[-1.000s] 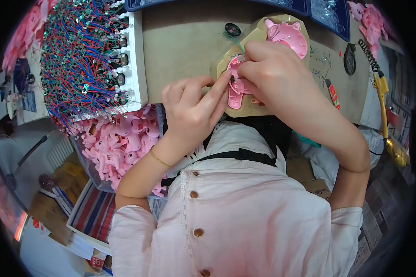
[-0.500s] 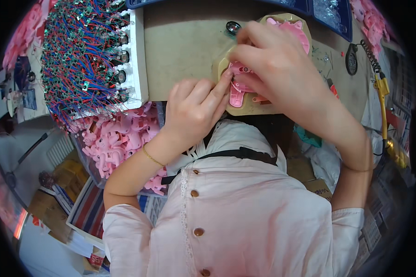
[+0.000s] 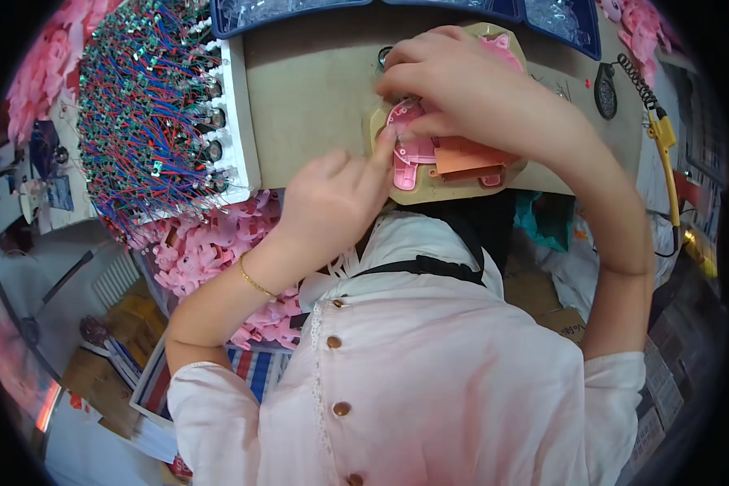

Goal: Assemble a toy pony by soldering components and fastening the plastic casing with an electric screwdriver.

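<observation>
A pink plastic toy shell (image 3: 415, 152) lies hollow side up in a tan fixture (image 3: 429, 194) near the table's front edge. My left hand (image 3: 338, 198) steadies the shell's left side, its index finger stretched onto the rim and its other fingers curled. Over the shell, my right hand (image 3: 454, 77) is bent with curled fingers, its thumb down near my left fingertip. Whatever the right fingers grip is hidden. Under that wrist sits an orange block-like piece (image 3: 470, 158) on the shell's right part. A small black round part (image 3: 384, 57) shows just beyond the right fingers.
At the left, a white foam tray (image 3: 239, 121) holds many wired circuit boards (image 3: 150, 105). Below it is a bag of pink toy parts (image 3: 194, 251). Blue bins (image 3: 563, 24) of clear pieces line the back. A yellow tool (image 3: 662, 134) hangs on a coiled cord at right.
My right hand has shifted left over the shell, and its forearm has risen, uncovering more of the orange piece. My left index finger remains on the shell. The view has shifted slightly.
</observation>
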The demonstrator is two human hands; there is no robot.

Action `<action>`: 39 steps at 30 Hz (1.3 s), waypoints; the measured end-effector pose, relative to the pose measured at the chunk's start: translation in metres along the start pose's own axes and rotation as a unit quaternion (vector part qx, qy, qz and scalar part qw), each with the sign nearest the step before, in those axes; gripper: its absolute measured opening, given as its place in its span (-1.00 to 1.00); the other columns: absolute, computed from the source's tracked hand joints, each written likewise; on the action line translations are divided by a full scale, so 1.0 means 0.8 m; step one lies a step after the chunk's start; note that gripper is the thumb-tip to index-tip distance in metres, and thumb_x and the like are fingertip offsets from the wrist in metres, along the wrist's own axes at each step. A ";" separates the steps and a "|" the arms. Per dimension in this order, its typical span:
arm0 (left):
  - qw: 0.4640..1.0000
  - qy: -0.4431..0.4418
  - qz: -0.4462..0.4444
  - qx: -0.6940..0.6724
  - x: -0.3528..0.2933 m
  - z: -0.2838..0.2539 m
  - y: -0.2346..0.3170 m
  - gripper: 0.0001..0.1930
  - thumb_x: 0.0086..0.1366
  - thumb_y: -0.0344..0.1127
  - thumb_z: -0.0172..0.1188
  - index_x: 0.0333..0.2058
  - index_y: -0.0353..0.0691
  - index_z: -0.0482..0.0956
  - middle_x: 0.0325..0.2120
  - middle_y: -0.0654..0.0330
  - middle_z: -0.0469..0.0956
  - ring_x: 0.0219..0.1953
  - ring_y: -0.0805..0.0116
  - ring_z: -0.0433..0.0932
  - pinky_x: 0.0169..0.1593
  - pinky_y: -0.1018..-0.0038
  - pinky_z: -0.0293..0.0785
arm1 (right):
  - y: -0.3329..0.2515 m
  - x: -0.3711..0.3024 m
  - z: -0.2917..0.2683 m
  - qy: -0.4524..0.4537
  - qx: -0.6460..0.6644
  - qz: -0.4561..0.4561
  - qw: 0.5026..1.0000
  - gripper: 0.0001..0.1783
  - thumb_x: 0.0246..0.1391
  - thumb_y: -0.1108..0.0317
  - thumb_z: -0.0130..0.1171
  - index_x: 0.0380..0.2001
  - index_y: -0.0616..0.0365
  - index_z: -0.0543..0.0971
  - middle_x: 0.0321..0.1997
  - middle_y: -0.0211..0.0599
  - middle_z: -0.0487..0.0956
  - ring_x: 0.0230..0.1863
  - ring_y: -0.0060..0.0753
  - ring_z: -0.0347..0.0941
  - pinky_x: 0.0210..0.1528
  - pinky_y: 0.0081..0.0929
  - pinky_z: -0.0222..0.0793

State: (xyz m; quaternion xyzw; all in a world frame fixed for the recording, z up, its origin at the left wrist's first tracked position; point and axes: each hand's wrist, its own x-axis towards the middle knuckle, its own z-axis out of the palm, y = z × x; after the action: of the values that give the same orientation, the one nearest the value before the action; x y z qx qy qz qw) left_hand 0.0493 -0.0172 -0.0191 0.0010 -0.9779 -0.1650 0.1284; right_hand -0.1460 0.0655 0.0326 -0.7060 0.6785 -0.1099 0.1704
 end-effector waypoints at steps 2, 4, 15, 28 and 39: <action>0.992 -0.033 -0.056 -0.113 -0.003 -0.011 -0.010 -0.55 0.06 -0.33 0.20 -0.02 -0.28 0.45 -0.63 0.26 0.41 -0.51 0.34 0.40 -0.42 0.44 0.35 | -0.001 -0.017 -0.008 0.074 -0.001 -0.014 0.997 -0.68 -0.14 0.23 0.25 -0.31 0.16 0.51 -0.25 -0.27 0.49 -0.11 -0.25 0.40 0.04 -0.36 0.20; 0.966 -0.061 -0.106 -0.229 0.000 -0.023 -0.018 -0.57 0.08 -0.33 0.19 -0.03 -0.25 0.46 -0.60 0.22 0.46 -0.49 0.31 0.42 -0.39 0.42 0.36 | -0.003 -0.050 -0.029 0.159 0.111 0.102 0.976 -0.73 -0.12 0.36 0.21 -0.29 0.20 0.50 -0.19 -0.24 0.50 -0.11 -0.25 0.42 0.00 -0.42 0.25; 0.933 0.056 -0.150 -0.323 0.101 -0.002 -0.004 -0.88 0.10 -0.37 0.19 -0.41 -0.27 0.49 -0.52 0.14 0.49 -0.44 0.26 0.47 -0.31 0.40 0.37 | -0.022 -0.110 -0.013 0.111 0.179 0.191 0.959 -0.85 -0.16 0.42 0.21 -0.55 0.23 0.45 -0.37 -0.27 0.39 -0.31 -0.29 0.36 -0.24 -0.42 0.28; 0.865 0.098 -0.221 -0.440 0.097 0.006 0.021 -0.85 0.18 -0.42 0.15 -0.31 -0.39 0.47 -0.53 0.29 0.47 -0.46 0.59 0.42 -0.35 0.66 0.37 | -0.001 -0.072 -0.006 0.346 0.443 0.259 0.785 -0.83 0.07 0.41 0.10 -0.27 0.26 0.50 -0.38 -0.50 0.48 -0.38 -0.74 0.36 -0.31 -0.74 0.32; 0.772 0.048 -0.271 -0.573 0.084 0.005 -0.001 -0.76 0.24 -0.29 0.11 -0.27 -0.38 0.56 -0.30 0.19 0.52 -0.20 0.52 0.41 -0.13 0.60 0.32 | -0.035 -0.132 0.033 0.228 0.604 0.211 0.734 -0.82 -0.01 0.64 0.04 -0.29 0.32 0.52 -0.19 -0.28 0.47 -0.27 -0.54 0.47 -0.23 -0.63 0.42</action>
State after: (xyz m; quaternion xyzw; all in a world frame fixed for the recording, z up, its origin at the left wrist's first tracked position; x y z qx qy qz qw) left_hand -0.0166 -0.0200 -0.0060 0.2004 -0.6535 -0.7227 0.1022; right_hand -0.1156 0.1740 0.0273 -0.2472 0.6199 -0.6150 0.4201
